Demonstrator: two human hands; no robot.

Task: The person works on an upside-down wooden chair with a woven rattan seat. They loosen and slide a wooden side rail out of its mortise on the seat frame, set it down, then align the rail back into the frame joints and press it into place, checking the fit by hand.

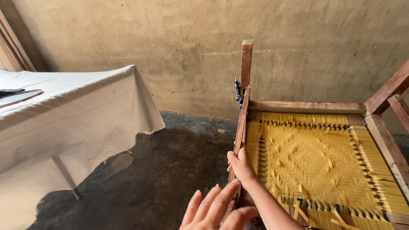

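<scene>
Wooden frame (241, 127) w/ yellow woven seat (317, 164)

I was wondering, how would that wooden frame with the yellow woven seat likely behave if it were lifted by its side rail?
The wooden frame looks stiff: thick joined rails. It is probably fairly heavy, being solid timber. Gripped as the right hand holds one side rail, it would likely tilt. The yellow woven seat may flex slightly.
</scene>
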